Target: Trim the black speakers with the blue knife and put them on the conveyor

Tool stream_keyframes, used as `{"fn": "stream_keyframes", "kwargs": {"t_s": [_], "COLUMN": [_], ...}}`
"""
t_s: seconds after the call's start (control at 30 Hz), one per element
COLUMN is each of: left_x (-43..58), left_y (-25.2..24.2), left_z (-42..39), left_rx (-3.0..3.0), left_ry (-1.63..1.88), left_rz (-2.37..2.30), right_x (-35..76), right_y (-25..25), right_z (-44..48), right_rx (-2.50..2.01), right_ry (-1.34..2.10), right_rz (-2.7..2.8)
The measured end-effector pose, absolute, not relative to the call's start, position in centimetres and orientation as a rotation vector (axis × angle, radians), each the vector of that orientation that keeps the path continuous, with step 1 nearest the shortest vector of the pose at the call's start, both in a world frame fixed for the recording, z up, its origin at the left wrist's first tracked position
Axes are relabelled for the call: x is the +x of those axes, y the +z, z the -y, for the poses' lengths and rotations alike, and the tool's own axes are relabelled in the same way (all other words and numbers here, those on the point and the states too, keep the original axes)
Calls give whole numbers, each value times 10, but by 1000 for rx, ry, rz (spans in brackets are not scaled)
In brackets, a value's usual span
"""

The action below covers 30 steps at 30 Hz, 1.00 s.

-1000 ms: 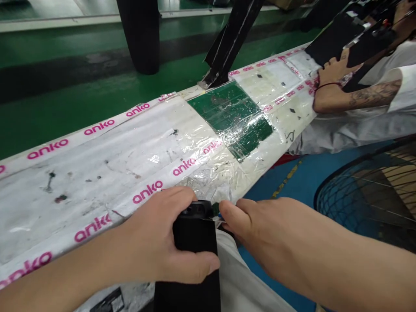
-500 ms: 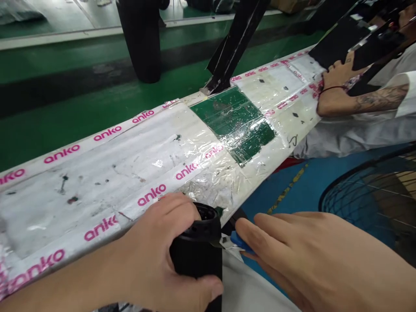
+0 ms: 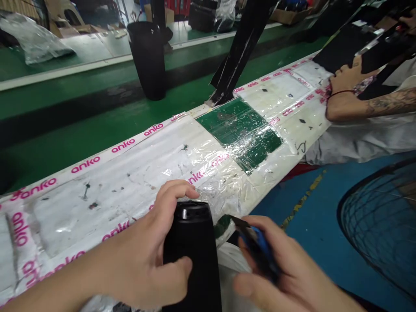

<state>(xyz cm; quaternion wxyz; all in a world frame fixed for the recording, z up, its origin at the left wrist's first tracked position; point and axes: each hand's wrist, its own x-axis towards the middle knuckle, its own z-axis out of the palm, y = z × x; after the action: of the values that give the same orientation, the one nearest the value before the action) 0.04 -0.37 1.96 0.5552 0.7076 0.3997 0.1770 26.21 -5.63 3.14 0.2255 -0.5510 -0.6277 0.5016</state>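
My left hand [image 3: 143, 260] is wrapped round a black cylindrical housing [image 3: 195, 264], thumb across its near side and fingers behind the top. A glossy black ring forms the housing's upper end, tilted so its opening is mostly turned from view. To the right, my right hand [image 3: 289, 268] grips a blue and black utility knife [image 3: 258, 249], its front end pointing up and left, apart from the housing. I cannot make out the blade clearly. Both hands are at the near edge of a white ledge [image 3: 130, 182] covered with clear film and pink-lettered tape.
Beyond the ledge runs a green surface [image 3: 107, 117] with another black cylinder [image 3: 147, 60] standing on it. A dark slanted post [image 3: 238, 52] rises from the ledge. At right are a co-worker's hand [image 3: 346, 80] and a round wire mesh guard [image 3: 383, 225]. Clear plastic [image 3: 39, 39] lies far left.
The knife has come away from the housing's rim, and my right hand has turned, showing more of the tool. The housing's open top has tilted away from me. The view has shifted.
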Motion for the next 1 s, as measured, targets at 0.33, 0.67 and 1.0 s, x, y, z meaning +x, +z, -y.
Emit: {"fn": "stream_keyframes", "kwargs": {"t_s": [0.33,0.67,1.0], "left_x": [-10,3,11], "left_y": [-17,-5,36], "left_z": [-5,10,10], "left_rx": [1710,1478,1811], "left_ry": [469,552,235], "left_rz": [-1025,-887,-1309], "right_x": [249,240,221], "right_y": [-3,-11,-6], "right_z": [66,76,75], "right_rx": [-1601,-1328,-1546], "right_ry": [1619,1858,1651], "right_rz": [857,771,914]}}
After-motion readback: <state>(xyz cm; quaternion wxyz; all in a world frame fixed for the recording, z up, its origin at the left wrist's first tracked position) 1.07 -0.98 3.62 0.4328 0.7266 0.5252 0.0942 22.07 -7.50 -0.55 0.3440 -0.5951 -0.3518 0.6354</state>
